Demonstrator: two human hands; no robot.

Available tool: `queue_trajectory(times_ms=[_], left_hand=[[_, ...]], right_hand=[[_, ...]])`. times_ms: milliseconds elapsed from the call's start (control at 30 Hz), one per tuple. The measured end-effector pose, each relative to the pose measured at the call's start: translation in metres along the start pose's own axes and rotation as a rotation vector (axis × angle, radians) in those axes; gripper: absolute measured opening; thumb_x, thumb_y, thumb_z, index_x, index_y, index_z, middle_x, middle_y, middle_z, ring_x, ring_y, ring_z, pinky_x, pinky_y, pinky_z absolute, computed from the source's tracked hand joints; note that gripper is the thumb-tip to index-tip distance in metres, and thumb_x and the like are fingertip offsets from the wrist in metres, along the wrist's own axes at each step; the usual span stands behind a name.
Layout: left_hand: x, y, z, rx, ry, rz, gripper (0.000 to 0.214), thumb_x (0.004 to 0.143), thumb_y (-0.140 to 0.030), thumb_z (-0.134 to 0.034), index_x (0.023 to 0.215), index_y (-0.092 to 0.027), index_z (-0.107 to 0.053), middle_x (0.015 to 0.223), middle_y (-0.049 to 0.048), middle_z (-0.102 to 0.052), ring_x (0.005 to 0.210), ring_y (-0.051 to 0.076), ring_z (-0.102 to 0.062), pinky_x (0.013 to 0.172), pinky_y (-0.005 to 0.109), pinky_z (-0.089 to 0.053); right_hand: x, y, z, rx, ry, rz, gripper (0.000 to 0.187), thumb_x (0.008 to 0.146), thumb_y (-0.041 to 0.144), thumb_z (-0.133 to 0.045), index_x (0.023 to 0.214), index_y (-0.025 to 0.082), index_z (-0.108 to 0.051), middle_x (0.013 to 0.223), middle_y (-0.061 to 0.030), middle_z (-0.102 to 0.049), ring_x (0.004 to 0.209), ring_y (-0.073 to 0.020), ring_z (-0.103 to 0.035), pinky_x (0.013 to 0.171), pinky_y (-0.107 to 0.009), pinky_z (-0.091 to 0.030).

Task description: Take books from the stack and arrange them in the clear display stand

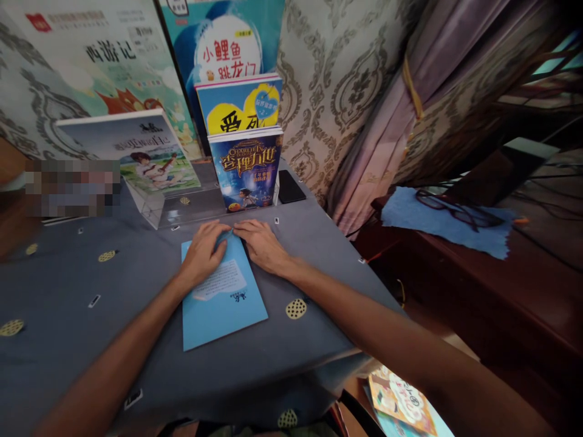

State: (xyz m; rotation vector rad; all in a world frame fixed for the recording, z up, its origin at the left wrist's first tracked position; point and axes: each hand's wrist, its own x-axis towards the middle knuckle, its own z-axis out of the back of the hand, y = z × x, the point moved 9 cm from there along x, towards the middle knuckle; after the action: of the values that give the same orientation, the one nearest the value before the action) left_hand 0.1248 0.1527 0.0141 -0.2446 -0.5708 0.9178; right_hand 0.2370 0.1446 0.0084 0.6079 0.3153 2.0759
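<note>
A thin light-blue book [228,303] lies flat on the grey tablecloth [68,315], back cover up. My left hand [204,250] rests on its upper left part, fingers curled at the top edge. My right hand [259,243] lies at the book's upper right corner, fingers bent and pressed to the top edge beside the left fingertips. Just beyond the hands stands a dark-blue book [246,169] upright in a clear stand [182,209], with a yellow-and-blue book [239,103] behind it.
A white-covered book [136,152] leans at the back left, with larger picture books [91,54] against the wall. A black phone [290,187] lies by the stand. Right of the table are a curtain, a wooden bench with blue cloth [446,224] and glasses [449,207]. Books lie on the floor [401,400].
</note>
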Motion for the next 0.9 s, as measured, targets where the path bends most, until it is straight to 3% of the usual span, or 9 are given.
queue_trajectory(times_ms=[200,567,700,900], left_hand=[[-0.003,-0.019,-0.006,0.109,0.027,-0.092,0.036,0.095,-0.021,-0.039,0.128,-0.018,-0.055,0.131,0.0116,-0.064,0.137,0.027,-0.046,0.115,0.05,-0.035],[-0.007,-0.016,-0.008,0.155,0.048,-0.067,0.037,0.095,-0.021,-0.04,0.129,-0.019,-0.055,0.128,0.0121,-0.066,0.138,0.028,-0.046,0.115,0.054,-0.034],[-0.018,-0.004,0.003,0.205,0.038,-0.023,0.038,0.097,-0.021,-0.035,0.128,-0.019,-0.056,0.127,0.0131,-0.067,0.139,0.028,-0.045,0.117,0.057,-0.029],[-0.05,0.031,0.036,0.243,-0.014,0.052,0.039,0.098,-0.025,-0.032,0.126,-0.02,-0.058,0.132,0.0134,-0.066,0.132,0.03,-0.054,0.114,0.058,-0.033]], right_hand=[[0.0,0.0,-0.002,-0.02,0.01,-0.013,0.047,0.095,0.004,-0.043,0.135,0.02,-0.061,0.138,-0.0104,-0.063,0.129,-0.0237,-0.052,0.107,-0.045,-0.038],[-0.002,0.002,-0.004,-0.089,0.054,-0.014,0.049,0.093,0.001,-0.044,0.135,0.021,-0.061,0.141,-0.0116,-0.061,0.13,-0.0236,-0.053,0.11,-0.046,-0.032],[-0.002,0.0,-0.005,-0.113,0.054,-0.02,0.052,0.09,-0.001,-0.046,0.133,0.022,-0.062,0.142,-0.0096,-0.061,0.13,-0.0231,-0.053,0.11,-0.046,-0.031],[-0.002,-0.001,-0.006,-0.115,0.054,-0.022,0.05,0.088,-0.001,-0.045,0.13,0.02,-0.064,0.143,-0.0091,-0.06,0.129,-0.0239,-0.054,0.11,-0.047,-0.033]])
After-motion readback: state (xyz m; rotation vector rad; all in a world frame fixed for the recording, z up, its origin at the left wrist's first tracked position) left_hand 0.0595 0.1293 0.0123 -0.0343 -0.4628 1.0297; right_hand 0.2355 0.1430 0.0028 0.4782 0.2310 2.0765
